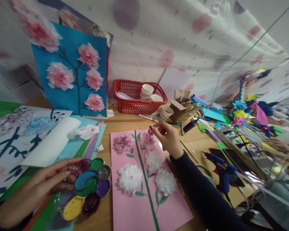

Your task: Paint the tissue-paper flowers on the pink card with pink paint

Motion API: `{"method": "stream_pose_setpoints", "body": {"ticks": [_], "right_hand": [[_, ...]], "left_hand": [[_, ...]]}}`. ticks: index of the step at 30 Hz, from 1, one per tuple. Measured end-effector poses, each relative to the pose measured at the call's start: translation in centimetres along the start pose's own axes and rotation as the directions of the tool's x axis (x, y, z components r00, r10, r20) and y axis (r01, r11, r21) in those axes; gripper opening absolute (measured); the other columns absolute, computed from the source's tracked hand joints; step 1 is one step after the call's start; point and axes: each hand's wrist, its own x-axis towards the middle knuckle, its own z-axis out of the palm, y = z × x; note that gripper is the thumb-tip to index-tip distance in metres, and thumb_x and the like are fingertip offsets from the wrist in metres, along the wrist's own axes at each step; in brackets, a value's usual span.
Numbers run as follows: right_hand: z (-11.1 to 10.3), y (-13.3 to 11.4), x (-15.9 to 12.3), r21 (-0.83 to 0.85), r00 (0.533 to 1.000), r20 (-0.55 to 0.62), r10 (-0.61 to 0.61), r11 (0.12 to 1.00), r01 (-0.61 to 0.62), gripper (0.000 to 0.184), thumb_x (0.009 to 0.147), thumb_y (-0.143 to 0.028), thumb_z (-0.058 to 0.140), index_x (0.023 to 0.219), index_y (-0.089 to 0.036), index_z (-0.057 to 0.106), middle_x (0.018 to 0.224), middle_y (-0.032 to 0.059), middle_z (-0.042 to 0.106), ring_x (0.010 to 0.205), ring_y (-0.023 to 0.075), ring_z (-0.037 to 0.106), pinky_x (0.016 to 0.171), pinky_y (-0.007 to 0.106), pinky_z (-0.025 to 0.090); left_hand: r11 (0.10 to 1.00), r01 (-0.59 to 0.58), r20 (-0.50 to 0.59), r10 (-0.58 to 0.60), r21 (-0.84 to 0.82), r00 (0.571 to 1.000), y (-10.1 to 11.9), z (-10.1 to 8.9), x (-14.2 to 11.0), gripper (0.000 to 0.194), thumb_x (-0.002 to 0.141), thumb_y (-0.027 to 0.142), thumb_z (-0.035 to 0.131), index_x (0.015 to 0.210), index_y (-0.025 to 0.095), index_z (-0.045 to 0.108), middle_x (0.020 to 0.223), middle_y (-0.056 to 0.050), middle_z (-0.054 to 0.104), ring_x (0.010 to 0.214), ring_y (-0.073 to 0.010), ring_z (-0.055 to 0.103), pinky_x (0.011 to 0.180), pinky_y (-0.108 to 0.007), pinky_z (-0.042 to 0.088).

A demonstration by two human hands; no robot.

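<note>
My left hand [59, 176] grips a flower-shaped paint palette [92, 184] by its edge. Its wells hold blue, green, purple, yellow, dark red and grey paint. To its right lies a pink sheet [125, 215] with a painted green stem and leaves. Tissue-paper flowers stand out on it: a purple-tinted one [122, 143] at upper left, another [147, 140] at upper right, and several white ones such as the large white flower [130, 178]. Over the upper right flower, my right hand [168, 138] has its fingers pinched together; the fingertips look purple, and anything between them is too small to make out.
Behind the pink sheet stand a red basket [135, 106] with paper cups and a single paper cup [166, 113]. A blue flower picture [69, 93] leans at the back left. To the right lie a glue gun [221, 168], phones and cables, near another person's hand [279, 146].
</note>
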Motion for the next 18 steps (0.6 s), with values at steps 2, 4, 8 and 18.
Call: {"method": "stream_pose_setpoints", "body": {"ticks": [2, 4, 8, 18], "right_hand": [[0.0, -0.1, -0.3, 0.024, 0.998, -0.005, -0.063, 0.998, 0.063, 0.024, 0.084, -0.041, 0.058, 0.082, -0.018, 0.062, 0.059, -0.0021, 0.053, 0.054, 0.0101, 0.046, 0.054, 0.022, 0.035], [0.1, -0.1, -0.6, 0.018, 0.991, 0.074, -0.113, 0.994, 0.112, 0.020, 0.082, -0.038, 0.060, 0.081, -0.018, 0.062, 0.058, -0.0030, 0.052, 0.052, 0.0094, 0.045, 0.053, 0.022, 0.034], [0.1, -0.2, -1.0, 0.059, 0.998, 0.006, -0.057, 0.997, 0.057, 0.018, 0.081, -0.036, 0.061, 0.085, -0.018, 0.059, 0.059, -0.0044, 0.048, 0.052, 0.0092, 0.045, 0.054, 0.022, 0.037], [-0.8, 0.3, -1.8, 0.043, 0.994, -0.097, -0.058, 0.997, 0.062, 0.018, 0.080, -0.036, 0.062, 0.082, -0.019, 0.061, 0.060, -0.0024, 0.053, 0.053, 0.0102, 0.047, 0.052, 0.023, 0.039]], "left_hand": [[1.000, -0.011, -0.033, 0.011, 0.003, 0.999, -0.2, -0.1, 0.1, 0.051, 0.062, 0.060, 0.074, 0.106, 0.035, 0.069, 0.103, 0.003, 0.071, 0.088, -0.0238, 0.065, 0.071, -0.031, 0.057], [1.000, -0.011, -0.034, 0.011, 0.007, 0.999, -0.3, -0.2, 0.2, 0.057, 0.061, 0.060, 0.074, 0.110, 0.031, 0.068, 0.107, -0.001, 0.070, 0.087, -0.0237, 0.065, 0.070, -0.029, 0.058], [1.000, 0.004, -0.020, -0.004, 0.003, 1.000, -0.2, 0.0, 0.1, 0.059, 0.062, 0.060, 0.073, 0.112, 0.029, 0.067, 0.107, -0.003, 0.069, 0.085, -0.0221, 0.065, 0.070, -0.028, 0.058], [0.999, 0.035, -0.057, -0.036, -0.016, 0.998, 1.7, 1.1, -0.4, 0.063, 0.047, 0.061, 0.078, 0.100, 0.027, 0.072, 0.090, -0.004, 0.071, 0.076, -0.0222, 0.065, 0.063, -0.028, 0.058]]}}
